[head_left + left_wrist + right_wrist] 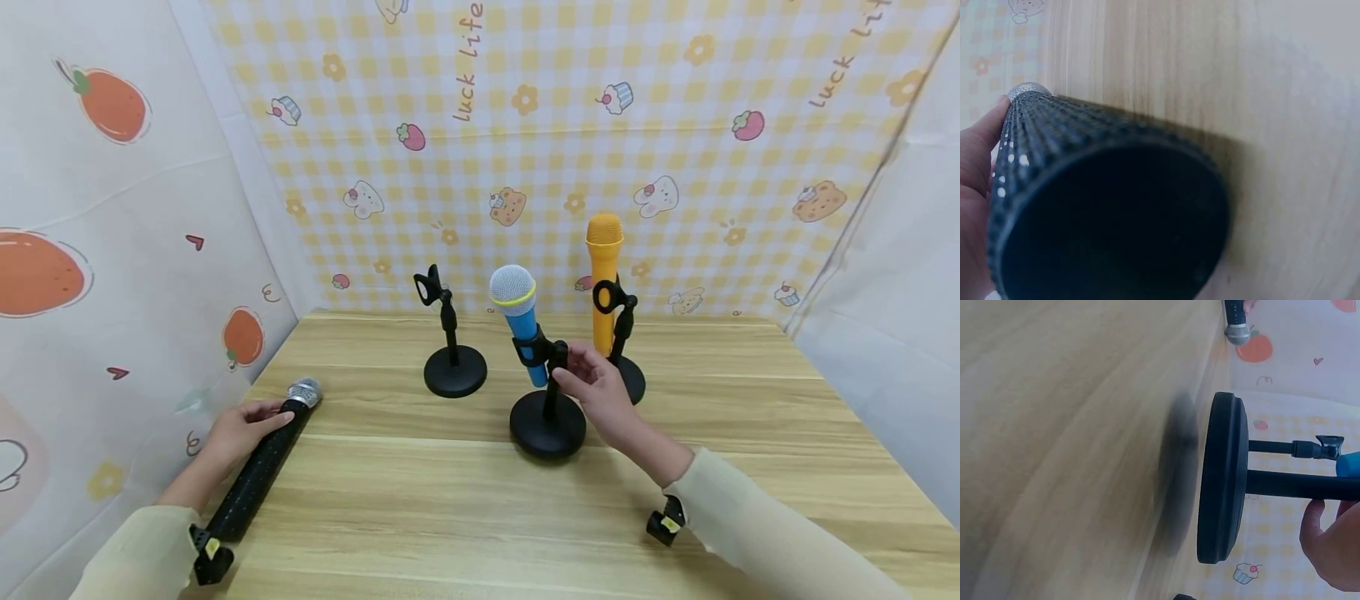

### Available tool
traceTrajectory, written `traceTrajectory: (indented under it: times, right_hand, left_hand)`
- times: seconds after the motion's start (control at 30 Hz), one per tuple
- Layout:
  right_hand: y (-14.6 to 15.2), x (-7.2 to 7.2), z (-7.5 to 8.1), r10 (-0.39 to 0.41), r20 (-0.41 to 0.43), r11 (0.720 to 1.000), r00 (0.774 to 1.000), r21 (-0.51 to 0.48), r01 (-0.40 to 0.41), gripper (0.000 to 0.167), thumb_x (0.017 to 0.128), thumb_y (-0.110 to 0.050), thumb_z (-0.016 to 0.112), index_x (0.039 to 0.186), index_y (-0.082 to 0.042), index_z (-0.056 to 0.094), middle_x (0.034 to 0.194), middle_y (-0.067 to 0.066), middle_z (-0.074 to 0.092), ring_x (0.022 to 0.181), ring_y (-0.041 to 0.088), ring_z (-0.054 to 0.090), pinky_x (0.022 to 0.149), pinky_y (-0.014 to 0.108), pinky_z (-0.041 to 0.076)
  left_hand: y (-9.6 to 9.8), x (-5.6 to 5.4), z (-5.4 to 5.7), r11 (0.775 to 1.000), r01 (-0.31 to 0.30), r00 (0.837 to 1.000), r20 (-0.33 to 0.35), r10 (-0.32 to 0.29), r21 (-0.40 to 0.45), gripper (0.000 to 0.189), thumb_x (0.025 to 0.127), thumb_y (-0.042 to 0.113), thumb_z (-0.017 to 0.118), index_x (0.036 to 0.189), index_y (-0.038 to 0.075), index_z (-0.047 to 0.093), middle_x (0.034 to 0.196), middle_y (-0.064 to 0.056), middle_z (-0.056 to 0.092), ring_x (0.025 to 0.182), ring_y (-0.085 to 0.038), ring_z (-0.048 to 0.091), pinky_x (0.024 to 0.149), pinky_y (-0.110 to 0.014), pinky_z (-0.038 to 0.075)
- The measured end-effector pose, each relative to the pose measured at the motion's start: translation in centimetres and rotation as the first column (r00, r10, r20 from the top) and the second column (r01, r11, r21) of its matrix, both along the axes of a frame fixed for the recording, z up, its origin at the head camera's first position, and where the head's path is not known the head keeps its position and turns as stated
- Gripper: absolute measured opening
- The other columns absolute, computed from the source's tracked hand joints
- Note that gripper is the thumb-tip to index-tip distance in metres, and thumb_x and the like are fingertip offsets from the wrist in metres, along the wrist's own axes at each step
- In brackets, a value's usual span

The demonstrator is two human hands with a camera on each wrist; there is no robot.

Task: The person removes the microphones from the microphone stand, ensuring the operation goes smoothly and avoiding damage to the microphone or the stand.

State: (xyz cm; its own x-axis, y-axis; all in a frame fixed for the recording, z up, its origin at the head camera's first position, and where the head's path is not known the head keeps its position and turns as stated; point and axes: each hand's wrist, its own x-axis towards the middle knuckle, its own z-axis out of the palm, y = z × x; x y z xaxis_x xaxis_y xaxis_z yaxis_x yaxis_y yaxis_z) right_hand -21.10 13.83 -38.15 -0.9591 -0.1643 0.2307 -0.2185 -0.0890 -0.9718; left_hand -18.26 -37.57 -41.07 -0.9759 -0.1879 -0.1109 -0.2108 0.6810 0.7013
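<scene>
My right hand [600, 393] pinches the upper post of a black desktop microphone stand [549, 427] with thumb and fingers. A blue microphone [522, 327] with a silver mesh head and yellow ring sits tilted in that stand's clip. In the right wrist view, a gap and a shadow lie between the round base [1224, 481] and the tabletop. At the left, my left hand [242, 429] holds a black, speckled microphone [262, 475] just below its silver head. Its wide end [1116, 225] fills the left wrist view, close over the table.
An orange microphone [603, 258] stands in another black stand [624, 333] behind my right hand. A third stand [455, 372], its clip bare, is at the back middle of the wooden table [420, 517]. Patterned cloth [465, 167] hangs behind and along both sides.
</scene>
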Motion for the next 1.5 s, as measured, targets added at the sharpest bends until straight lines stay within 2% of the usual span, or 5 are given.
traceTrajectory:
  times: [0.37, 0.8, 1.07, 1.3, 1.5]
  right_hand:
    - [0.3, 1.3, -0.2, -0.008, 0.051, 1.000, 0.999, 0.029, 0.006, 0.031, 0.095, -0.010, 0.064, 0.122, -0.001, 0.053, 0.106, 0.008, 0.058, 0.094, 0.017, 0.056, 0.085, 0.028, 0.052]
    - [-0.3, 2.8, -0.5, 0.001, 0.073, 1.000, 0.997, 0.011, -0.002, 0.032, 0.094, -0.006, 0.064, 0.124, 0.000, 0.053, 0.108, 0.009, 0.058, 0.095, 0.017, 0.056, 0.085, 0.027, 0.051]
    - [-0.6, 3.0, -0.8, 0.006, 0.077, 1.000, 0.997, -0.012, -0.006, 0.031, 0.094, -0.003, 0.064, 0.123, 0.000, 0.053, 0.107, 0.007, 0.058, 0.095, 0.017, 0.056, 0.084, 0.026, 0.051]
    - [-0.6, 3.0, -1.1, 0.009, 0.064, 1.000, 0.998, 0.010, -0.009, 0.031, 0.093, -0.005, 0.065, 0.122, -0.001, 0.054, 0.108, 0.007, 0.058, 0.095, 0.018, 0.056, 0.084, 0.027, 0.051]
    - [-0.5, 2.9, -1.3, 0.028, 0.033, 1.000, 0.999, 0.009, -0.028, 0.033, 0.093, -0.004, 0.065, 0.123, 0.001, 0.054, 0.108, 0.007, 0.059, 0.096, 0.019, 0.056, 0.085, 0.028, 0.051]
  left_hand:
    - [-0.2, 0.0, -0.2, 1.000, 0.001, 1.000, -0.009, -0.001, -0.019, 0.071, 0.094, 0.048, 0.060, 0.136, -0.008, 0.048, 0.135, -0.035, 0.044, 0.115, -0.045, 0.046, 0.089, -0.052, 0.045]
    - [-0.3, -0.2, -0.2, 0.999, -0.002, 1.000, -0.013, 0.001, -0.035, 0.072, 0.093, 0.050, 0.060, 0.135, -0.008, 0.049, 0.133, -0.034, 0.045, 0.113, -0.043, 0.047, 0.084, -0.047, 0.046]
    - [-0.2, -0.1, -0.3, 0.999, 0.002, 0.999, -0.032, -0.003, -0.036, 0.072, 0.093, 0.050, 0.061, 0.134, -0.009, 0.051, 0.132, -0.035, 0.047, 0.113, -0.045, 0.048, 0.087, -0.051, 0.046]
    - [-0.1, 0.0, -0.2, 1.000, -0.005, 1.000, -0.028, 0.004, -0.030, 0.072, 0.093, 0.049, 0.061, 0.134, -0.009, 0.050, 0.130, -0.033, 0.049, 0.111, -0.041, 0.049, 0.084, -0.047, 0.046]
    - [0.0, 0.0, 0.0, 1.000, 0.012, 1.000, -0.029, -0.012, -0.004, 0.072, 0.093, 0.048, 0.061, 0.135, -0.010, 0.049, 0.133, -0.033, 0.048, 0.117, -0.043, 0.047, 0.088, -0.048, 0.044]
